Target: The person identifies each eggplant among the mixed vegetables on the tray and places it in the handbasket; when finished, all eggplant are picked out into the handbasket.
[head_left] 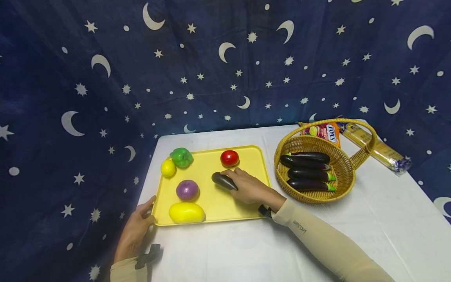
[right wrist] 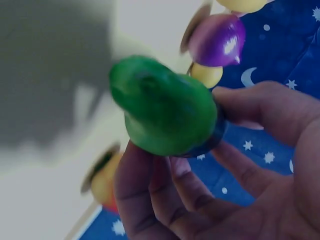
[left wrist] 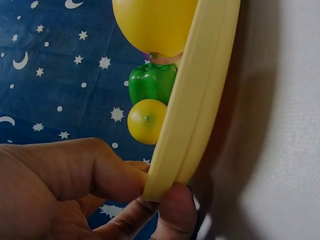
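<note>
My right hand [head_left: 249, 188] grips a dark eggplant [head_left: 222, 180] over the right half of the yellow tray [head_left: 220, 205]. In the right wrist view the eggplant's green cap [right wrist: 167, 112] faces the camera, with thumb and fingers curled round the dark body behind it. At the tray's near left corner, my left hand [head_left: 135, 228] pinches the rim [left wrist: 187, 110] between thumb and fingers. Around the tray sit a red tomato [head_left: 230, 158], a purple onion [head_left: 187, 190], a large yellow mango-like fruit [head_left: 186, 213], a green bell pepper [head_left: 181, 157] and a small yellow lemon [head_left: 168, 168].
Right of the tray stands a wicker basket [head_left: 282, 182] with a tall handle, holding several eggplants [head_left: 310, 173]. Behind it lie a Fox's candy bag [head_left: 327, 132] and a long clear packet [head_left: 375, 147]. A dark star-and-moon cloth [head_left: 211, 78] hangs behind the white table [head_left: 225, 254].
</note>
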Available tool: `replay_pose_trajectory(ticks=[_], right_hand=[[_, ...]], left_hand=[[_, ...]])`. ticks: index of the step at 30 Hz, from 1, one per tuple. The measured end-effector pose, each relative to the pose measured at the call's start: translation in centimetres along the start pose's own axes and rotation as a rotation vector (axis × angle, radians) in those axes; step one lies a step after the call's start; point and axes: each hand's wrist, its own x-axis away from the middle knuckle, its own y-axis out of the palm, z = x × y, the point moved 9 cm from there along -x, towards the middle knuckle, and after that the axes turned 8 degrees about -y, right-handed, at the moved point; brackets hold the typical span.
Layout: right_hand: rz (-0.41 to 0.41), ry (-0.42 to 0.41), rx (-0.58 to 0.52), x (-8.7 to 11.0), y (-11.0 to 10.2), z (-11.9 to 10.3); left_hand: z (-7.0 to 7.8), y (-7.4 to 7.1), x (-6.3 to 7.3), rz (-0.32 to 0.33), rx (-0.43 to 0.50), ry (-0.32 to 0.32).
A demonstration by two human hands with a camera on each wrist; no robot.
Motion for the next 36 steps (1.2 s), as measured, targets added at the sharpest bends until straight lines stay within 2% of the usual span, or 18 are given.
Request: replay_pose_trajectory(ticks=[10,18,21,29,36], right_hand=[[0.023,-0.111,0.092,4.9,-3.9,1.3],[0.000,-0.214,0.176,9.5,-6.5,2.7],[0.018,-0.218,0.205,10.8,-7.3,3.3],[0.034,-0.237,0.170,14.0,-9.1,5.4],[0.097,-0.208,0.240,16.6,-12.0,7.7]], left_hand=[[-0.1,0.0,-0.3,0.003,-0.035,-0.027],[-0.2,0.3,-0.5,-0.017,-0.022,-0.038],[-0.2,0.2,-0.6,-0.022,-0.008,-0.042],[-0.4,0.3,-0.7,0.002,-0.014,-0.028],[-0.1,0.1,-0.4,0.019,-0.020,-0.042]])
